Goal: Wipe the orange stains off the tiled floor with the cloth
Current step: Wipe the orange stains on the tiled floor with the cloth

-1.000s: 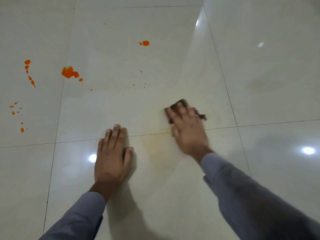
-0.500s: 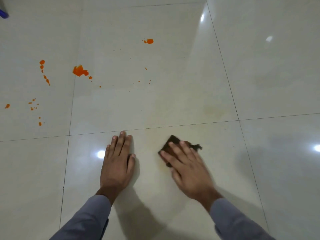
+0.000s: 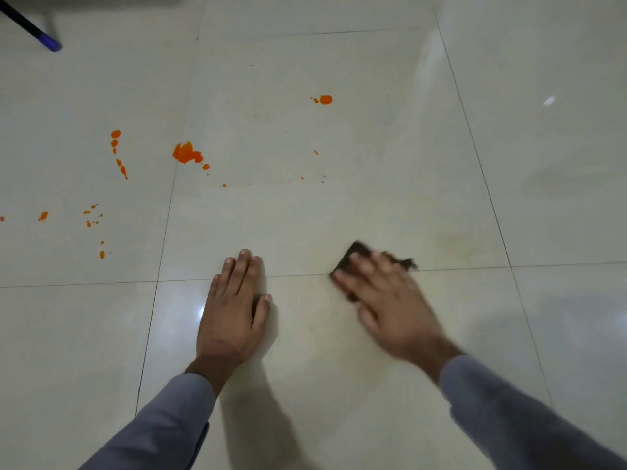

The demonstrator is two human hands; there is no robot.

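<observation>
My right hand presses flat on a small dark brown cloth on the glossy cream tiled floor, over a grout line; the hand is motion-blurred. My left hand lies flat on the floor with fingers together, holding nothing. Orange stains sit farther away: a large splat, a round drop, a trail of drops and several small specks at the left. A faint yellowish smear shows right of the cloth.
A dark rod with a blue tip rests on the floor at the top left corner. Grout lines cross the floor, and ceiling lights reflect as bright spots in the tiles.
My right hand with the cloth slid toward me, then back away and to the right, across the grout line. My left hand stayed planted. The view shifted, bringing the blue-tipped rod into sight.
</observation>
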